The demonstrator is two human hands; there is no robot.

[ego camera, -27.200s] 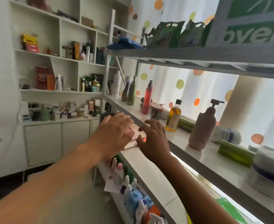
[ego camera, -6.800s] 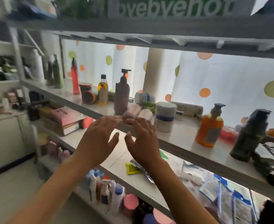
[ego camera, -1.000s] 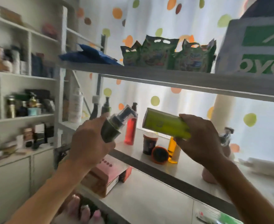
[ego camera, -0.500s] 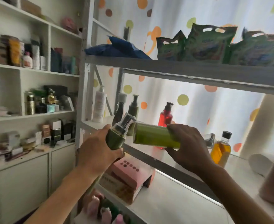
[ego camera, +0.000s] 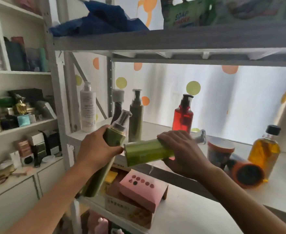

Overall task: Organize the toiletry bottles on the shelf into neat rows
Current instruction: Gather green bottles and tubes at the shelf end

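We can't read the white bottle label, too small. Soap packs cut off at top edge. Right hand hides the pump bottle body.

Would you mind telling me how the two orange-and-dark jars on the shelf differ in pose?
The standing jar is upright, its orange lid on top. The tipped jar lies on its side, its dark round end facing the camera. The standing jar sits farther back on the shelf; the tipped one lies nearer the front edge. Both look alike: dark bodies with orange trim.
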